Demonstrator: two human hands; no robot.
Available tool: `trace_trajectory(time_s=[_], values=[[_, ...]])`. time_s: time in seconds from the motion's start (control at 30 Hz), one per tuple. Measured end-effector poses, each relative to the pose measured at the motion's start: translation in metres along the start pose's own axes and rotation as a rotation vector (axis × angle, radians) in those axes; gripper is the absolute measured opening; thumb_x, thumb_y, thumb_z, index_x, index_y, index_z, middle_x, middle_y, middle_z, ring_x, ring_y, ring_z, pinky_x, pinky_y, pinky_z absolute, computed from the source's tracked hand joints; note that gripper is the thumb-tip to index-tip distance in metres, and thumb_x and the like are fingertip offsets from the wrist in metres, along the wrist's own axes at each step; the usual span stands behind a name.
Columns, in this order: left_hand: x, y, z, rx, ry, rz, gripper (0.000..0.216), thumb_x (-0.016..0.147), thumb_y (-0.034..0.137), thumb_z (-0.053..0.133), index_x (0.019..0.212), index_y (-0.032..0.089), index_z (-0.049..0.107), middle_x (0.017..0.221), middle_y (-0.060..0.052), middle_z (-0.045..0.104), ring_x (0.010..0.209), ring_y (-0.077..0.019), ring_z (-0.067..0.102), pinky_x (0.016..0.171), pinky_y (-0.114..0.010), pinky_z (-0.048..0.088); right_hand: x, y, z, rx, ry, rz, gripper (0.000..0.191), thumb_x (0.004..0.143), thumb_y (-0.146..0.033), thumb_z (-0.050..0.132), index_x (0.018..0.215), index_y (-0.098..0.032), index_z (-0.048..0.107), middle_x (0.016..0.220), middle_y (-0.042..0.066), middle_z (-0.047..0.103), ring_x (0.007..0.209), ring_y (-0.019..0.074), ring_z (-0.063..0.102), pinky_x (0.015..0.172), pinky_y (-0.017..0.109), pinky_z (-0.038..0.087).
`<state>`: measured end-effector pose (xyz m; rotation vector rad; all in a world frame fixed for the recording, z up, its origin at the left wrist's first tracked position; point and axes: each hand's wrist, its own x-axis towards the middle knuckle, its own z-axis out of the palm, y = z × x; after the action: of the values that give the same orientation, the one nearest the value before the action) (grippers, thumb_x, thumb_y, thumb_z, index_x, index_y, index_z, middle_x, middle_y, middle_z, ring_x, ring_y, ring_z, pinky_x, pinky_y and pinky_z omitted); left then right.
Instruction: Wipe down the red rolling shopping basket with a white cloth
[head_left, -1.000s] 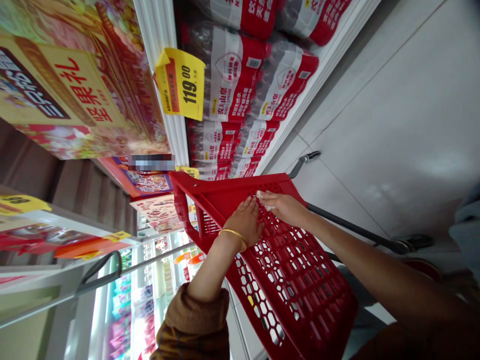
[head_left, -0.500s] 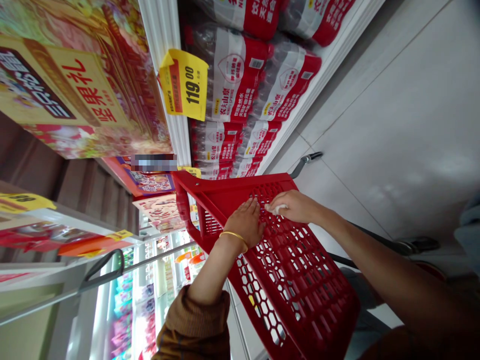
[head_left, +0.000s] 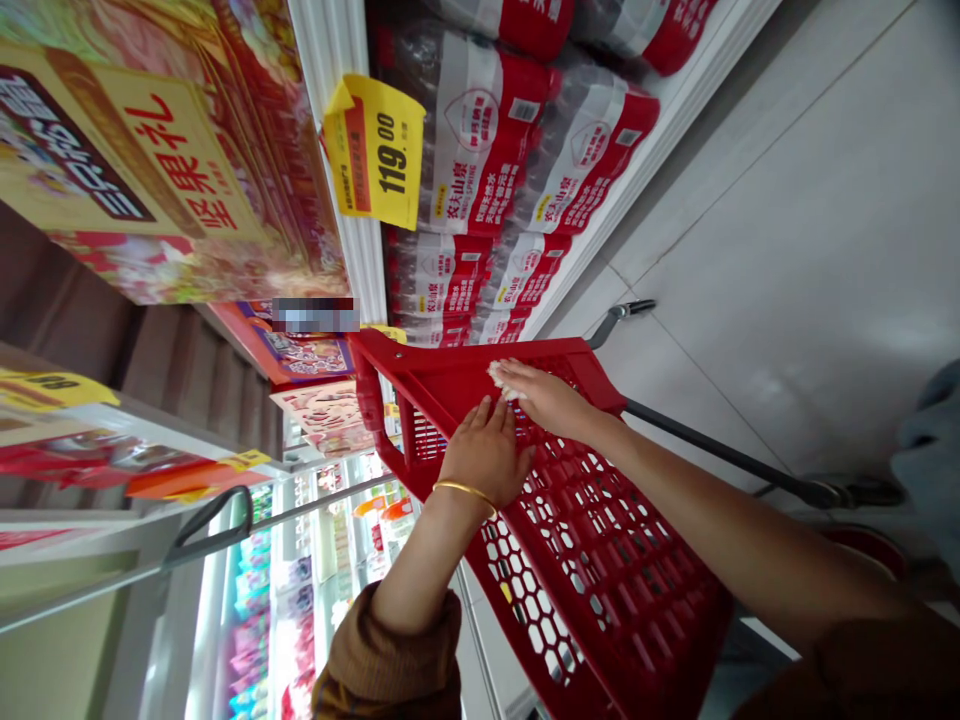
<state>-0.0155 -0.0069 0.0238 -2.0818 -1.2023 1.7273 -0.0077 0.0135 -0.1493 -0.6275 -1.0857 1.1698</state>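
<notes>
A red plastic shopping cart (head_left: 660, 600) with a honeycomb-holed side fills the lower middle of the view, seen at a tilt. My left hand (head_left: 487, 455), with a gold bangle (head_left: 466, 494) at the wrist, lies flat on the cart's side with fingers stretched out. Just beyond it, my right hand (head_left: 551, 400) presses a crumpled white cloth (head_left: 506, 380) against the solid red panel near the cart's handle end. The cloth shows at the fingertips; part of it is hidden under the hand.
Packs of red-labelled water bottles (head_left: 465, 130) fill a shelf beyond the cart. A yellow price tag (head_left: 379, 150) hangs from the shelf edge. Gift boxes (head_left: 142, 150) stand at left. Grey tiled floor (head_left: 810, 250) lies at right, with a cart wheel (head_left: 641, 306) on it.
My right hand has moved up and left across the cart with the white cloth, its fingers now flatter over it. My left hand stays on the cart. The view has shifted slightly.
</notes>
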Motion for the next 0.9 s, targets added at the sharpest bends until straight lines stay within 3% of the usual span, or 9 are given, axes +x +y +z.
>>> trace_trajectory(time_s=[0.23,0.5,0.67,0.8,0.9], values=[[-0.008,0.0,0.005,-0.002,0.029,-0.012,0.057,0.089,0.037,0.048,0.133,0.0,0.045,0.14,-0.023,0.044,0.133,-0.0308,0.04,0.111,-0.042,0.034,-0.011,-0.014,-0.003,-0.01,-0.08,-0.112,0.052,0.082,-0.001,0.041,0.13,-0.018,0.054,0.136,0.006,0.053,0.13,0.0169,0.046,0.113,0.039,0.035],[-0.019,-0.001,0.013,-0.041,0.145,0.025,0.045,0.09,0.031,0.046,0.124,0.003,0.055,0.132,-0.022,0.053,0.125,-0.029,0.05,0.107,-0.043,0.039,-0.024,-0.023,-0.008,-0.016,-0.092,-0.078,0.048,0.079,-0.001,0.047,0.121,-0.02,0.062,0.127,0.005,0.06,0.121,0.0171,0.054,0.108,0.037,0.041],[-0.025,-0.003,0.025,-0.112,0.294,0.04,0.039,0.091,0.028,0.043,0.12,0.007,0.058,0.13,-0.018,0.057,0.123,-0.0268,0.052,0.109,-0.044,0.038,-0.031,-0.027,-0.012,-0.014,-0.079,-0.056,0.041,0.076,-0.002,0.05,0.108,-0.02,0.07,0.118,0.004,0.067,0.112,0.0181,0.061,0.103,0.035,0.046],[-0.031,-0.004,0.035,-0.206,0.444,0.029,0.036,0.092,0.025,0.039,0.117,0.01,0.059,0.125,-0.016,0.061,0.126,-0.0256,0.049,0.112,-0.048,0.033,-0.033,-0.035,-0.015,-0.031,-0.01,0.059,0.029,0.075,-0.005,0.052,0.09,-0.018,0.075,0.095,0.005,0.074,0.092,0.0187,0.069,0.091,0.033,0.053],[-0.036,0.002,0.047,-0.34,0.59,-0.064,0.044,0.091,0.023,0.039,0.131,0.005,0.046,0.141,-0.02,0.046,0.139,-0.0272,0.03,0.115,-0.05,0.026,-0.029,-0.044,-0.008,-0.033,0.1,0.091,0.03,0.075,-0.006,0.052,0.093,-0.017,0.073,0.097,0.006,0.073,0.092,0.019,0.068,0.091,0.035,0.053]])
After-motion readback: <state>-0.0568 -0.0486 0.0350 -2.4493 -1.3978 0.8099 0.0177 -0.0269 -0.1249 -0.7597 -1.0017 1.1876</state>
